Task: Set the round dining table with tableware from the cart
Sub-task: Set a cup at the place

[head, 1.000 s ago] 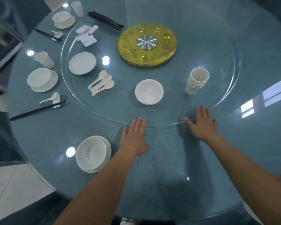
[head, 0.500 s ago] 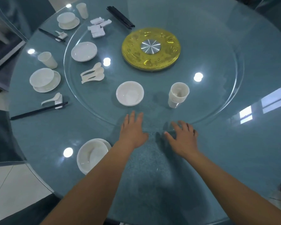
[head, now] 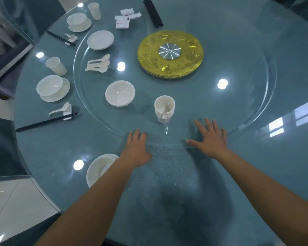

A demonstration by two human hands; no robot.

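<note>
1. At nine o'clock on the round blue-grey glass-topped table I see a set place: a white bowl on a white saucer, a white plastic cup above it, and a white ceramic spoon on its rest with a black chopstick pair below. All of it looks light, hard and chippable.
2. At seven o'clock, just beside my left forearm, sits another white bowl nested on a plate; no cup stands by it yet.
3. My left hand lies flat at six o'clock, fingers straight and close together, tips touching the near rim of the clear glass turntable.
4. The stack of white plastic cups stands upright on the turntable between my hands, just beyond them at twelve o'clock from my wrists. I judge it very light, smooth-walled and easy to tip; I would pinch the top cup by its lip while steadying the stack lower down, since nested cups tend to cling.
5. My right hand presses flat at five o'clock, fingers spread wide, holding nothing.
6. The turntable itself I judge heavy and slick; flat palms at the rim suit it.
</note>
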